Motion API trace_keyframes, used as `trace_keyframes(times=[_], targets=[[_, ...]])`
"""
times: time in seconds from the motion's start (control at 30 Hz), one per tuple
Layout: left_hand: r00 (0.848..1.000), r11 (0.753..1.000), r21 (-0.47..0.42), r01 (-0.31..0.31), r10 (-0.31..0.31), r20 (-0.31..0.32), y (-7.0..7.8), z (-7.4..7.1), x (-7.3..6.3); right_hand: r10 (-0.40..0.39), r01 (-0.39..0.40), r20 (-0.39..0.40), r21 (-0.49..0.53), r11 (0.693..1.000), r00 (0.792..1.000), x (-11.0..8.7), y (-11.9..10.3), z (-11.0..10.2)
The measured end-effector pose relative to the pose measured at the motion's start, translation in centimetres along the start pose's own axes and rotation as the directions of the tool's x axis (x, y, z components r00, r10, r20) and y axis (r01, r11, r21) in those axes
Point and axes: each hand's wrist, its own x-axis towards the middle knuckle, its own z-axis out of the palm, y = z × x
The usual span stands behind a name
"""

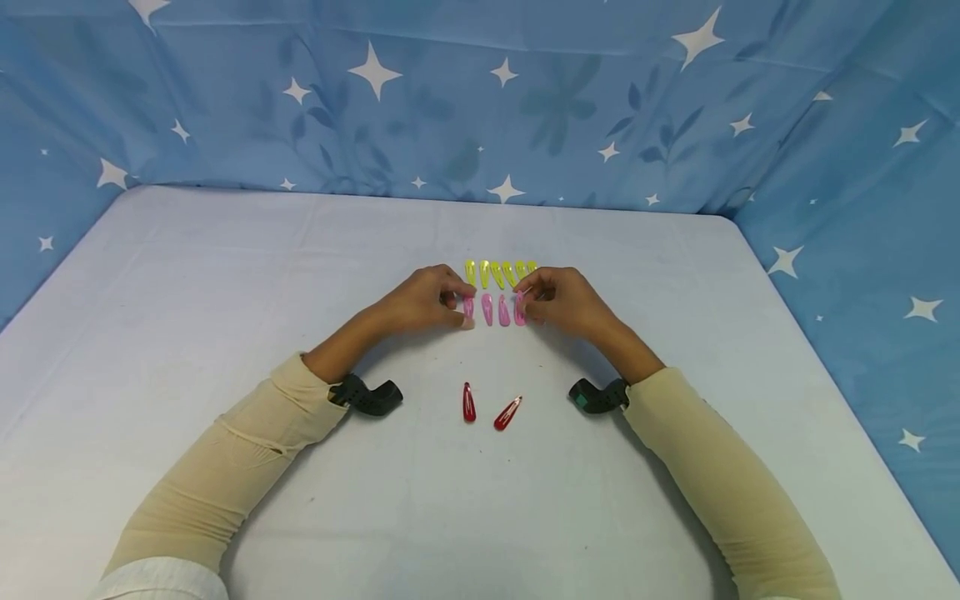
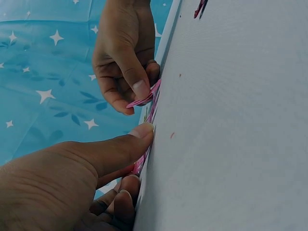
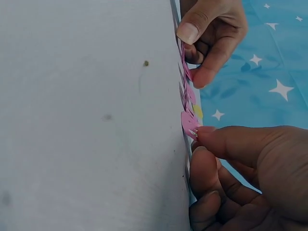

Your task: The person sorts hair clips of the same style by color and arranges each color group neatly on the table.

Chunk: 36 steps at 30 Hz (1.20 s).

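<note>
Several pink snap hair clips stand in a row on the white table. At the row's left end my left hand (image 1: 426, 300) holds a pink hair clip (image 1: 468, 308) between thumb and forefinger, one at each tip of it. My right hand (image 1: 567, 302) pinches another pink hair clip (image 3: 189, 124) at the right end, tilted up from the table in the right wrist view. Two pink hair clips (image 1: 487, 309) lie between the hands, untouched. Just behind, a row of several yellow hair clips (image 1: 496, 273) is partly covered by my right fingers at its right end.
Nearer to me lie two red hair clips, one upright in view (image 1: 468, 403) and one slanted (image 1: 507, 413). The white table (image 1: 390, 517) ends at a blue star-patterned curtain (image 1: 450, 108) behind and at the sides. Black wrist devices (image 1: 367, 396) sit at both cuffs.
</note>
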Motion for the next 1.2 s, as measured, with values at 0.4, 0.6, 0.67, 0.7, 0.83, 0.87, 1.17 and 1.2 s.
trace_keyframes(times=[0.4, 0.6, 0.67, 0.7, 0.83, 0.87, 1.17, 1.2], targets=[[1.0, 1.0, 0.024, 0.005, -0.005, 0.006, 0.05, 0.11, -0.09, 0.026, -0.025, 0.01, -0.061, 0.998, 1.0, 0.07, -0.06, 0.12], [1.0, 1.0, 0.028, 0.006, -0.006, 0.005, 0.27, 0.06, -0.16, 0.016, -0.017, -0.006, -0.072, 0.997, 1.0, -0.04, -0.17, 0.13], [1.0, 0.999, 0.041, -0.003, 0.002, 0.01, 0.28, 0.08, -0.13, 0.023, -0.024, -0.008, -0.077, 0.997, 1.0, -0.05, -0.18, 0.11], [1.0, 0.999, 0.047, -0.007, 0.006, 0.011, 0.29, 0.1, -0.11, 0.025, -0.026, -0.009, -0.078, 0.997, 1.0, -0.07, -0.2, 0.1], [1.0, 0.998, 0.065, -0.017, 0.017, 0.009, 0.36, 0.11, -0.11, 0.02, -0.021, -0.016, -0.087, 0.996, 1.0, -0.13, -0.29, 0.11], [1.0, 0.998, 0.067, -0.018, 0.018, 0.006, 0.41, 0.1, -0.11, 0.017, -0.018, -0.018, -0.089, 0.996, 1.0, -0.14, -0.32, 0.1], [0.999, 0.996, 0.081, -0.049, 0.049, 0.004, 0.4, 0.05, -0.12, 0.034, -0.037, -0.031, -0.105, 0.994, 0.999, -0.24, -0.38, 0.13], [0.999, 0.995, 0.082, -0.052, 0.052, 0.004, 0.45, 0.03, -0.15, 0.037, -0.041, -0.032, -0.105, 0.994, 0.999, -0.24, -0.37, 0.13]])
